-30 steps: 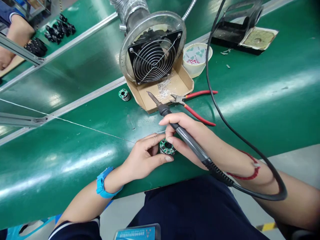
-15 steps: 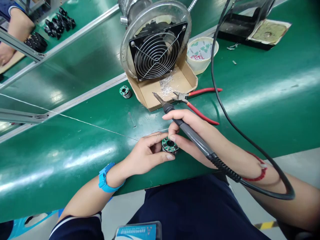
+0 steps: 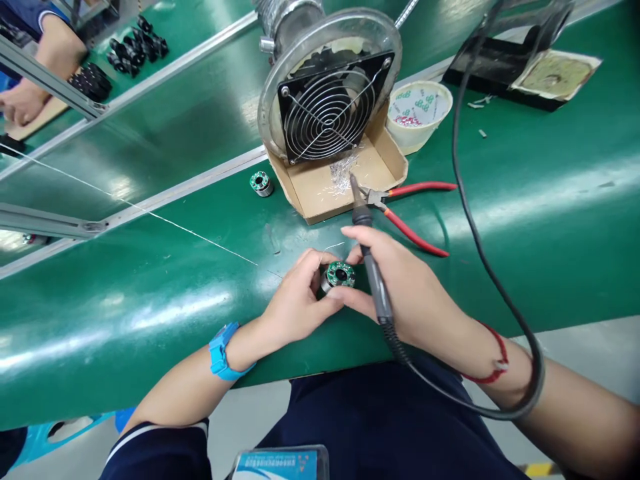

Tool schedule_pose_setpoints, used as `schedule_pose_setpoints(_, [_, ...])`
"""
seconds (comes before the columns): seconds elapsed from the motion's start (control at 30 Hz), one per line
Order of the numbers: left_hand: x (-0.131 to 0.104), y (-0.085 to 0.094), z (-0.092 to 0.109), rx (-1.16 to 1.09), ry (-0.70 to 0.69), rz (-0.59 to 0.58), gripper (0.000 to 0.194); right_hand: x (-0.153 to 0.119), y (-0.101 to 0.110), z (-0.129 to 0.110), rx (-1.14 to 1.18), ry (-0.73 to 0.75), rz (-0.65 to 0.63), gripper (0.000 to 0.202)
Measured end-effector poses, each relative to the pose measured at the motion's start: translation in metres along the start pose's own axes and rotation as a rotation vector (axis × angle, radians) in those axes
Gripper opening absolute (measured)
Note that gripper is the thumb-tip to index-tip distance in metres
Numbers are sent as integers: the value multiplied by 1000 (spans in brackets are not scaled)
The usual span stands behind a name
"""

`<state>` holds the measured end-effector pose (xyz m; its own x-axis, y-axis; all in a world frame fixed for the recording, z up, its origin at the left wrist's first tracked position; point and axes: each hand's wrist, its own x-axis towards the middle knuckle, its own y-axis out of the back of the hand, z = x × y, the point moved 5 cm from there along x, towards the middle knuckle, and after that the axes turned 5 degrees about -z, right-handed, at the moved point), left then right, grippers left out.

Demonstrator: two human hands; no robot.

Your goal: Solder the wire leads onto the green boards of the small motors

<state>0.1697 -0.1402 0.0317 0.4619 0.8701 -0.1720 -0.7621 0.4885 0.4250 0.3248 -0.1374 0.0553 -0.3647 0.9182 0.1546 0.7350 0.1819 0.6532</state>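
Observation:
A small round part with a green circuit board on top is held between both hands above the green bench. My left hand grips its left side, thumb in front, and a thin solder wire runs from this hand to the upper left. My right hand has the soldering iron between its fingers, tip pointing up, while its thumb and a fingertip touch the part's right side. Red-handled cutters lie open beyond the iron, beside the cardboard tray.
A fan with a round grille stands behind the tray. Right of it are a white tub and a black stand. Another round part sits left of the tray. A person's hand shows at upper left.
The iron has swung more upright, its tip now farther right. My right thumb has moved down to the part's near side, and the part has tilted. The whole view has shifted slightly.

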Motion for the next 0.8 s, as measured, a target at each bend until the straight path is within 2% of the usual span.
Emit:
schedule_pose_setpoints(0.07, [2, -2, -4, 60, 16, -4, 30, 0, -7, 1, -157, 33, -31, 53])
schedule_pose_setpoints(0.17, [6, 1, -14, -58, 89, -26, 41, 3, -14, 7, -296, 74, -61, 46])
schedule_pose_setpoints(0.2, [7, 4, -16, -130, 99, -10, 42, 5, -14, 9, -314, 89, -71, 46])
schedule_pose_setpoints(0.27, [10, 13, -19, -246, 84, 61, 32, 8, -14, 12, -299, 131, -103, 48])
schedule_pose_setpoints(0.37, [13, 24, -19, -283, 49, 136, 26, 9, -7, 13, -198, 165, -118, 48])
schedule_pose_setpoints(0.43, [14, 27, -18, -204, 46, 139, 28, 6, 3, 12, -108, 140, -64, 49])
schedule_pose_setpoints(0.53, [14, 28, -13, 30, 17, 123, 26, -9, 21, 12, 36, 78, 125, 49])
schedule_pose_setpoints(0.63, [12, 25, -8, 232, -21, 118, 25, -32, 32, 16, 141, 18, 291, 42])
schedule_pose_setpoints(0.8, [11, 24, -8, 347, -26, 153, 23, -59, 30, 30, 212, -96, 367, 25])
